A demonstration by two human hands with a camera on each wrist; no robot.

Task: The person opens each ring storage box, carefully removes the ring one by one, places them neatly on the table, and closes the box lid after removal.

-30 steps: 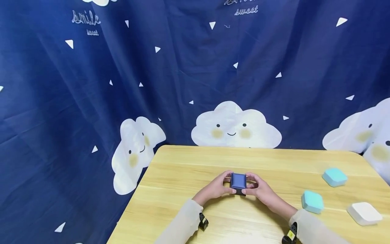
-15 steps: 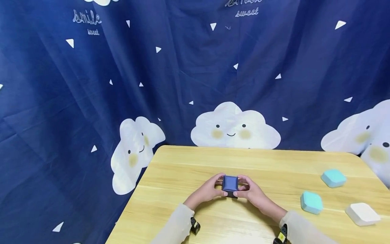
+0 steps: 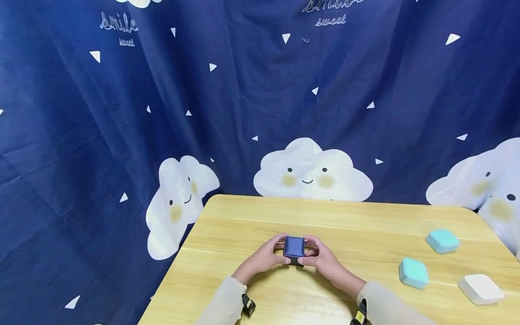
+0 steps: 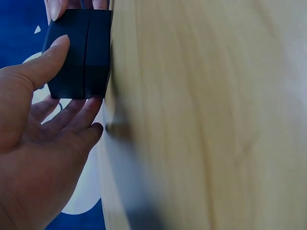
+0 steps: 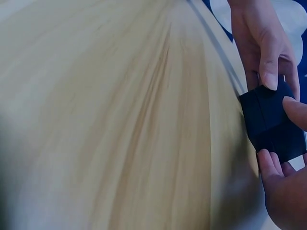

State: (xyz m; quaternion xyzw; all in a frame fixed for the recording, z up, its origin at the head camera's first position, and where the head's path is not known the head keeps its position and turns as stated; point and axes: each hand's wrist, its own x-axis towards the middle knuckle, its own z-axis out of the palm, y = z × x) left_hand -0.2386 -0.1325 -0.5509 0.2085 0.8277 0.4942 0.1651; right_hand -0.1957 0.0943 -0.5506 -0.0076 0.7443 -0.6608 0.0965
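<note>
A small dark box with a shiny blue top (image 3: pixel 294 247) is held between both hands near the middle of the table. My left hand (image 3: pixel 262 257) grips its left side, thumb on the near face and fingers along the side. On the opposite side my right hand (image 3: pixel 323 259) holds it the same way. In the left wrist view the black box (image 4: pixel 79 52) shows a thin seam running around its body, and its lid side is shut against the base. The right wrist view has the box (image 5: pixel 271 122) right at the wooden surface, with fingertips at its lower edge.
To the right on the wooden table (image 3: pixel 227 225) lie two turquoise blocks, a far one (image 3: pixel 443 240) and a nearer one (image 3: pixel 413 273), plus a white block (image 3: pixel 481 289). A dark blue curtain (image 3: pixel 243 90) with printed clouds hangs behind the table.
Both hands have moved left across the table together with the box, keeping the same hold. The blocks stay in place on the table.
</note>
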